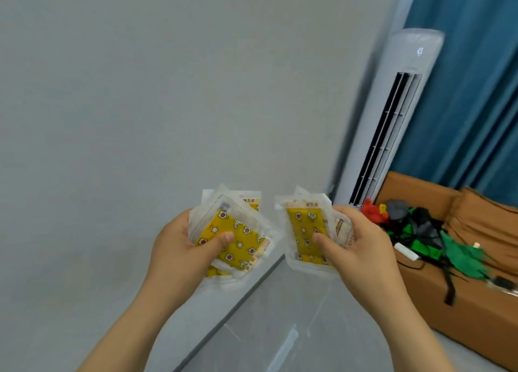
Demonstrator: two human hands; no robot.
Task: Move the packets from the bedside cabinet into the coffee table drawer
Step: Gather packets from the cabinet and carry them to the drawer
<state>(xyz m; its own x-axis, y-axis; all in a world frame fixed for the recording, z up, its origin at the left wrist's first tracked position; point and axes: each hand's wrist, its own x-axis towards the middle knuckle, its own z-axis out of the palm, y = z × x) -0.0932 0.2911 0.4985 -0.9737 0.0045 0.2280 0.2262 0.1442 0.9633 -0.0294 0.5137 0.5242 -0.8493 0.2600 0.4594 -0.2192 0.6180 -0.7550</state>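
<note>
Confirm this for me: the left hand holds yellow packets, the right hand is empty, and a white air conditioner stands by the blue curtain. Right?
Not quite. In the head view the right hand is not empty: it grips a right stack of yellow packets too. The left hand holds the left stack, and the air conditioner stands by the blue curtain.

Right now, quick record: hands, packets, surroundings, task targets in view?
left hand: grips left packets, thumb on top
right hand: grips right packets, thumb on top
stacks: several yellow-patterned packets each, apart, held in the air
background: grey wall, white tower air conditioner, blue curtain, brown sofa with clutter
bedside cabinet: not in view
coffee table drawer: not in view
</note>
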